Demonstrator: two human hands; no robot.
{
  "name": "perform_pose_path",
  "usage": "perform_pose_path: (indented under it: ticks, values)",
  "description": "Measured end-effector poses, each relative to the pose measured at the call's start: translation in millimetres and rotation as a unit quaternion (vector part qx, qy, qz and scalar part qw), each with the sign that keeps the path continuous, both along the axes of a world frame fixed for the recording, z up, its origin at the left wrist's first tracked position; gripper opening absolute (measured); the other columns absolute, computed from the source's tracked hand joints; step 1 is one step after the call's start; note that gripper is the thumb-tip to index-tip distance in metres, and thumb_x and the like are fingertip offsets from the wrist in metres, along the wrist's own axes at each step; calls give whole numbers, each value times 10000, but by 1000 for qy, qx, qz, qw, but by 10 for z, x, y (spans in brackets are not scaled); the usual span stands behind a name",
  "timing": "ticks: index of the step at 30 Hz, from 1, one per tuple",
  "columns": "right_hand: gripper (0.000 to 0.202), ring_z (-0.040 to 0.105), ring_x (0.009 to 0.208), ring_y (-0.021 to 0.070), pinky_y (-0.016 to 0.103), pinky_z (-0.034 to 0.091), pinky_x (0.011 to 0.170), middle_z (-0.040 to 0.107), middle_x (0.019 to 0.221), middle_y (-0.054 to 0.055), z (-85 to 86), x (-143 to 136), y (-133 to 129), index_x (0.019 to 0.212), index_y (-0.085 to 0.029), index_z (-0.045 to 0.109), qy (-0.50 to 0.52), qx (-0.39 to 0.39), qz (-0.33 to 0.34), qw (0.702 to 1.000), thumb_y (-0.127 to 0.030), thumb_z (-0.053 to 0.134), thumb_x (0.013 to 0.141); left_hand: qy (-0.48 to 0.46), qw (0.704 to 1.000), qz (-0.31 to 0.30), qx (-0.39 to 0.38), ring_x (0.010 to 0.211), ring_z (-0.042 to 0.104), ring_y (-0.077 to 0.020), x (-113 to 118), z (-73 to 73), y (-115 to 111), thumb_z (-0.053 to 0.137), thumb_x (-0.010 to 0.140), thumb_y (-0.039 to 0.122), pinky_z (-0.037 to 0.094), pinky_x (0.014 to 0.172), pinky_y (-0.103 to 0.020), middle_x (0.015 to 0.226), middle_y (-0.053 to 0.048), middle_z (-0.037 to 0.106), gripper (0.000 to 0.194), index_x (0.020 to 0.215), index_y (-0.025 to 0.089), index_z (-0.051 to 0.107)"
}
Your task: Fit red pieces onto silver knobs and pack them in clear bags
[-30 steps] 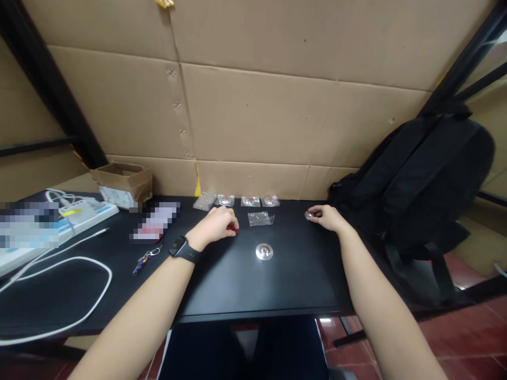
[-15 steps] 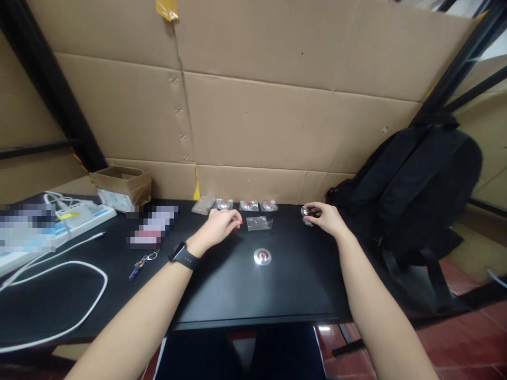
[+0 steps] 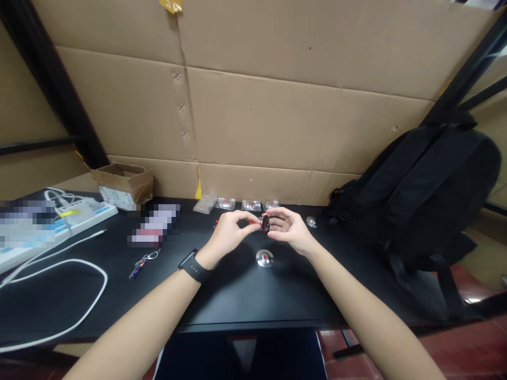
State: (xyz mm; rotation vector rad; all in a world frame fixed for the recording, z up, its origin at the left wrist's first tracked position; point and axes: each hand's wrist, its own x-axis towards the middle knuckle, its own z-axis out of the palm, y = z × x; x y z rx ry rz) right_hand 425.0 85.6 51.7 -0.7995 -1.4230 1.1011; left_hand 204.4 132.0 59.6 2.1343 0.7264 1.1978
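Between the right hand's (image 3: 291, 229) pinching fingers sits a dark disc (image 3: 266, 224).

brown cardboard panels (image 3: 257, 116) behind black tabletop (image 3: 293, 290), creased, yellow tape (image 3: 171, 6) near top. dark metal posts (image 3: 51, 84) slanting at both sides. reddish tiled floor (image 3: 467, 351) below, glossy. light reflecting off tabletop.
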Motion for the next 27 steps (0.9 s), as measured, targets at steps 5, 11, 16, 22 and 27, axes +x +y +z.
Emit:
perform_pose_path:
  ticks: [5,11,16,22,27]
  values:
    - [600,704,1001,225,422,601,908,688,1210,76,-2,-52,-12,1128,-246,682,21,-12,20,1000,-179,928,586,-29,999,-10,-33,897,719,-223,32,-23,-29,742,836,377,543,876,-349,973,-44,780,203,960,219,773]
    - [568,709,998,230,453,587,950,699,1206,78,21,-84,-42,1102,-239,688,16,-8,16,1000,-192,930,591,44,997,26,49,953,668,-234,63,-32,-67,711,878,378,457,923,-399,953,-30,773,132,896,275,790]
    - [542,714,999,231,452,587,958,703,1203,74,27,-119,-56,1087,-237,696,20,-6,17,1000,-173,924,600,58,991,57,102,1004,624,-229,79,-37,-84,704,892,360,384,962,-404,974,-22,735,114,871,281,784]
    - [551,725,991,240,459,598,953,710,1199,78,18,-122,-55,1083,-233,705,19,-6,-4,1000,-181,933,584,39,990,70,119,1042,598,-228,97,-34,-103,686,907,337,392,961,-392,1022,-35,677,114,894,276,781]
    - [554,730,979,247,472,594,961,734,1167,92,29,-132,-65,1067,-224,710,-11,9,-46,999,-225,947,566,26,991,83,105,1050,597,-234,117,-35,-134,680,909,310,399,965,-399,1020,-41,673,105,879,258,765]
